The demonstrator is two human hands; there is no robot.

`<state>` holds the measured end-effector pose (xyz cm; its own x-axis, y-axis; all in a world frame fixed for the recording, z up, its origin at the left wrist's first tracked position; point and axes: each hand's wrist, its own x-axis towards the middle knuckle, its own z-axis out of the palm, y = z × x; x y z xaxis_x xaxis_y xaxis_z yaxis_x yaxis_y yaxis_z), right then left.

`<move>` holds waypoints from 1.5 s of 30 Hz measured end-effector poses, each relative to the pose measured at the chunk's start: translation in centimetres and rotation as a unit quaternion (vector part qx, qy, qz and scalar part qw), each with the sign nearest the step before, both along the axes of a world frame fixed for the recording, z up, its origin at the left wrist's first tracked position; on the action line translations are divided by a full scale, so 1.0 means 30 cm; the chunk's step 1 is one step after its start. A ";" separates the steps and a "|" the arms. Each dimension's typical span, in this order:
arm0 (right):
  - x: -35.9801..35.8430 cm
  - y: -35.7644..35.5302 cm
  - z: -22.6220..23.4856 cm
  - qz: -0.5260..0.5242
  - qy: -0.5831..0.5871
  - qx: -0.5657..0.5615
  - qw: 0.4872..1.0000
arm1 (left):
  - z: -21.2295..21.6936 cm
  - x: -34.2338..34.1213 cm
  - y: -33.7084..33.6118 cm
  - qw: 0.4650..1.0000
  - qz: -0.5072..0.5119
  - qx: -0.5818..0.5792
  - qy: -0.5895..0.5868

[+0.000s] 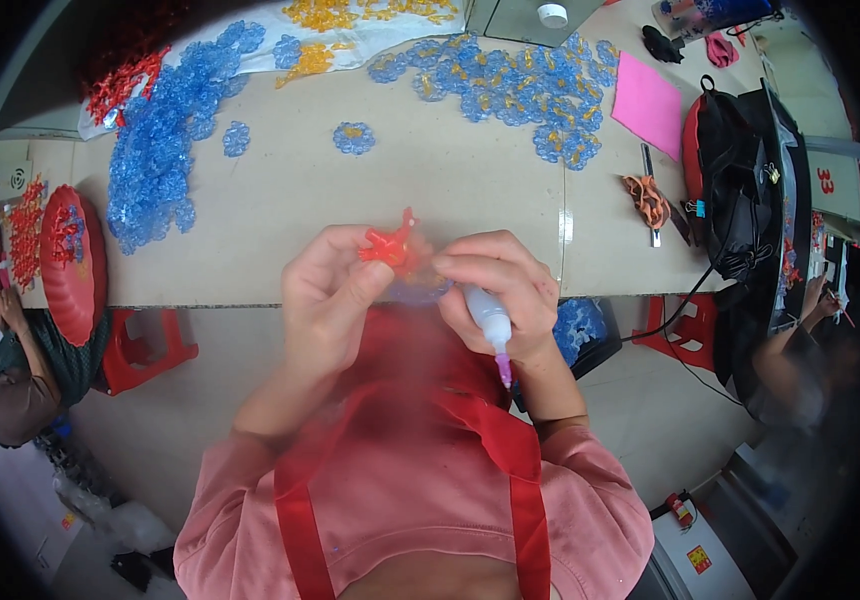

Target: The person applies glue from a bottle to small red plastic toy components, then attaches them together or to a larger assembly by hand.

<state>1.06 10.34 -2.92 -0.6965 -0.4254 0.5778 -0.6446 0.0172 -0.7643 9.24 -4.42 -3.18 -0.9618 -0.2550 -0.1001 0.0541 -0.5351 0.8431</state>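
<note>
In front of my chest, at the table's near edge, my left hand (328,290) pinches a glossy red plastic piece (390,245) between thumb and fingers. Below the red piece shows a clear bluish disc (416,291), partly blurred by haze. My right hand (518,285) is closed round a small white squeeze bottle (490,318), its purple nozzle (505,372) aimed down toward me. The right thumb and forefinger reach the red piece's right side; whether they grip it is hard to tell. Beyond my hands lies one blue flower-shaped piece with a yellow middle (354,138).
A heap of clear blue pieces (162,150) lies left, with red pieces (122,92) behind. Blue pieces with yellow parts (525,95) spread far right, beside a pink sheet (648,103) and black bag (740,165). A red tray (68,290) stands left; people sit at both sides.
</note>
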 end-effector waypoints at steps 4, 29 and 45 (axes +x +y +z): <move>0.014 0.007 0.004 0.004 -0.002 -0.037 0.999 | 0.012 0.005 0.012 0.998 -0.009 0.043 0.035; 0.034 0.030 -0.016 0.024 -0.102 -0.041 0.994 | 0.060 -0.015 -0.006 0.994 -0.042 0.076 -0.072; 0.044 0.035 -0.058 0.025 -0.084 -0.061 0.994 | 0.087 -0.019 -0.021 0.994 -0.072 0.026 -0.082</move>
<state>2.39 11.37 -4.66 -0.7670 -0.3959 0.5050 -0.5054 -0.1122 -0.8555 8.67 -5.05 -0.58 -0.9576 -0.1061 -0.2678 -0.1619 -0.5706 0.8051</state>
